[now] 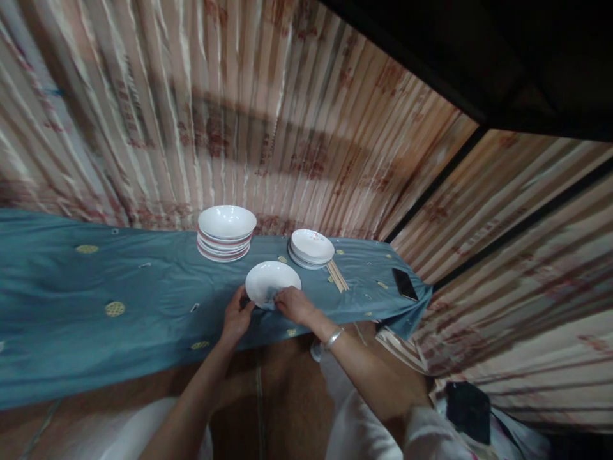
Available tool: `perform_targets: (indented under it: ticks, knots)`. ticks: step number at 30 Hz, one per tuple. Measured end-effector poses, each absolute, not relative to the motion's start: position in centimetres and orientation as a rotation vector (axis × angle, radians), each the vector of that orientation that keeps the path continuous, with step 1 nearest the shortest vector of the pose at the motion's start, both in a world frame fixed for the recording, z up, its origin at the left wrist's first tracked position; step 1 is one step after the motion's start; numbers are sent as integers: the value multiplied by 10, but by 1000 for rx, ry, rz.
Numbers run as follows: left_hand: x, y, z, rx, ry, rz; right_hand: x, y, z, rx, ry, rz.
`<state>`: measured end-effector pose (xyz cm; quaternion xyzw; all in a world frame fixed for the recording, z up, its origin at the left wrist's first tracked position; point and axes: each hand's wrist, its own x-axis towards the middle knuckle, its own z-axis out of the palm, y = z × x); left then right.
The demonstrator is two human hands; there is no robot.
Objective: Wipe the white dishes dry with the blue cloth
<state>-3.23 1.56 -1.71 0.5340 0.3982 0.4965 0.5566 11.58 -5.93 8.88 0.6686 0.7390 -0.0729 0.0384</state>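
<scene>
The head view looks forward and down from above the worktop (pixel 153 332), with both hands (pixel 238 314) at lower centre of frame

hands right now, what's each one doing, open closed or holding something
Left hand: closed on the rim of the white bowl.
Right hand: fingers curled over the bowl's near side; cannot tell what they grip.

L hand (pixel 237 313) grips wht bowl (pixel 271 276), R hand (pixel 293 304) over its near side, w/ chopsticks (pixel 338 277) & phone (pixel 405 283) to R.
</scene>
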Motion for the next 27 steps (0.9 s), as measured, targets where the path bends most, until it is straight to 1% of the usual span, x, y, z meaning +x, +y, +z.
perform_targets:
  ticks: [3,7,13,18,27]
  knots:
    - [-32,15,-17,1265,956,1177,122,-61,90,2095,2185,-184]
    - [-32,14,-14,1283,976,1177,133,-57,87,2110,2107,-52]
    - [-30,13,-17,1265,1021,1159,152,-42,74,2157,2107,45]
    - [-29,13,-20,1244,1024,1160,156,-27,62,2316,2103,153]
    - [-31,8,-12,1313,1003,1157,140,0,47,2480,2100,76]
